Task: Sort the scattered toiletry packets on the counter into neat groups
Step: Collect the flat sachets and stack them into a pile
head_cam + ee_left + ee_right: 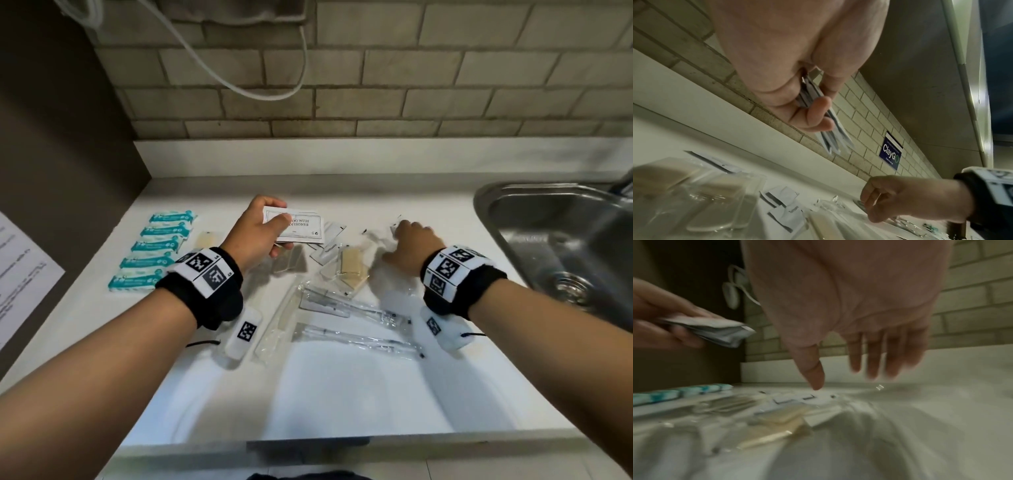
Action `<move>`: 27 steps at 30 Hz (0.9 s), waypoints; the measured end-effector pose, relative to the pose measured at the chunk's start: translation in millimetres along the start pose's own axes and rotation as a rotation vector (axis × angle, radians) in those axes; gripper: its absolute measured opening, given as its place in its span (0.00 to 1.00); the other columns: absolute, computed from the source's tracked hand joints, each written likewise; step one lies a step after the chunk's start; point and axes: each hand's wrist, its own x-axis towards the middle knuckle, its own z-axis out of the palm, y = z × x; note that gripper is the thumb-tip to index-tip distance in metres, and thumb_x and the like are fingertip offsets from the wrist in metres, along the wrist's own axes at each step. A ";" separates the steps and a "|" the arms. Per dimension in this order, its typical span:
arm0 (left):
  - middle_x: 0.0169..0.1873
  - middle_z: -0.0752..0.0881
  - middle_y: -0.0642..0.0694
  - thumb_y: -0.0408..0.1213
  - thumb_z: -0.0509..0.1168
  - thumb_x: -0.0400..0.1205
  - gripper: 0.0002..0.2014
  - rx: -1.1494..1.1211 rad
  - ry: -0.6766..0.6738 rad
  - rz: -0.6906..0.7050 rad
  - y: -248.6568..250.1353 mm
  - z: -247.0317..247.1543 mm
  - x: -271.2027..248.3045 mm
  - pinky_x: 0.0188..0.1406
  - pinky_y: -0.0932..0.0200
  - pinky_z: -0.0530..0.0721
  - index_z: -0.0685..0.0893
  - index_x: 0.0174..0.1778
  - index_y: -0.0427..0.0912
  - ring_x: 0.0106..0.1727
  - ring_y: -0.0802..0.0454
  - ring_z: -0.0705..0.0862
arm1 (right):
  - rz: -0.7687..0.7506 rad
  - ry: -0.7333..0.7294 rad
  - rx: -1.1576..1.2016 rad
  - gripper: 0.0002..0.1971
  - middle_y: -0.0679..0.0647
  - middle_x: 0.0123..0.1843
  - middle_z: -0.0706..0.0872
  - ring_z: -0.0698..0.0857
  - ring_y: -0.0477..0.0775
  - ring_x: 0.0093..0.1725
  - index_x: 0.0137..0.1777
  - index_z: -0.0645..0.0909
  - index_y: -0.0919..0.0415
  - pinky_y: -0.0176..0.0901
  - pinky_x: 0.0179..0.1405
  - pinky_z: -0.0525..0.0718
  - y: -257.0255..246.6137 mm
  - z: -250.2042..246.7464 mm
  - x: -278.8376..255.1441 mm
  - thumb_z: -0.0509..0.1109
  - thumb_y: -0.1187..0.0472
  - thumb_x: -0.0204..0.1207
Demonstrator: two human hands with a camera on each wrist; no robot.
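Observation:
My left hand hovers above the white counter and pinches a stack of white shampoo sachets between thumb and fingers. The left wrist view shows the stack edge-on in that hand. My right hand reaches down over crumpled clear packets at the back right of the pile. Its fingers hang straight and hold nothing. Wrapped soap bars, small white sachets and clear toothbrush packets lie scattered between my hands.
Several teal packets lie in a neat row at the left. A long clear packet lies near my left wrist. The steel sink is at the right, the brick wall behind, a dark panel with a paper notice at the left.

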 end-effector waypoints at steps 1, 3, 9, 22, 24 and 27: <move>0.47 0.86 0.40 0.34 0.61 0.86 0.08 -0.002 0.004 0.001 0.6 1.9 -0.8 0.18 0.62 0.72 0.72 0.60 0.44 0.29 0.48 0.85 | -0.096 -0.104 0.037 0.24 0.57 0.59 0.83 0.82 0.57 0.53 0.65 0.77 0.62 0.43 0.43 0.81 -6.1 -3.7 -9.5 0.67 0.44 0.77; 0.46 0.86 0.40 0.34 0.61 0.86 0.08 0.001 0.010 0.008 2.4 6.5 -2.7 0.18 0.62 0.72 0.72 0.60 0.44 0.28 0.49 0.85 | -0.230 -0.363 0.036 0.27 0.49 0.49 0.86 0.82 0.53 0.49 0.57 0.83 0.60 0.40 0.42 0.76 -16.9 -7.9 -34.4 0.69 0.37 0.73; 0.46 0.86 0.41 0.35 0.62 0.85 0.09 0.014 0.000 0.016 8.9 25.1 -5.4 0.20 0.61 0.72 0.73 0.60 0.44 0.28 0.51 0.86 | -0.323 -0.505 -0.258 0.45 0.52 0.69 0.76 0.79 0.56 0.65 0.74 0.67 0.58 0.47 0.60 0.82 -18.6 7.6 -67.7 0.82 0.45 0.60; 0.48 0.85 0.39 0.32 0.60 0.86 0.08 -0.010 0.052 0.052 25.9 40.1 2.5 0.20 0.60 0.71 0.72 0.60 0.42 0.25 0.53 0.85 | -0.555 -0.077 -0.509 0.16 0.50 0.67 0.81 0.73 0.57 0.72 0.64 0.83 0.47 0.56 0.78 0.64 11.8 -49.7 -20.8 0.64 0.61 0.79; 0.50 0.85 0.38 0.32 0.60 0.86 0.07 -0.018 0.064 0.050 28.7 40.5 4.5 0.19 0.61 0.70 0.72 0.59 0.43 0.25 0.53 0.84 | -0.542 -0.010 -0.536 0.17 0.49 0.68 0.78 0.66 0.57 0.76 0.61 0.84 0.44 0.60 0.82 0.51 16.6 -64.7 0.2 0.64 0.64 0.77; 0.48 0.85 0.40 0.32 0.59 0.86 0.07 -0.021 0.068 0.053 30.8 41.9 6.0 0.18 0.62 0.70 0.72 0.59 0.43 0.25 0.53 0.84 | -0.528 -0.027 -0.547 0.18 0.49 0.68 0.78 0.66 0.58 0.76 0.57 0.85 0.43 0.55 0.81 0.56 18.2 -67.0 27.6 0.64 0.66 0.76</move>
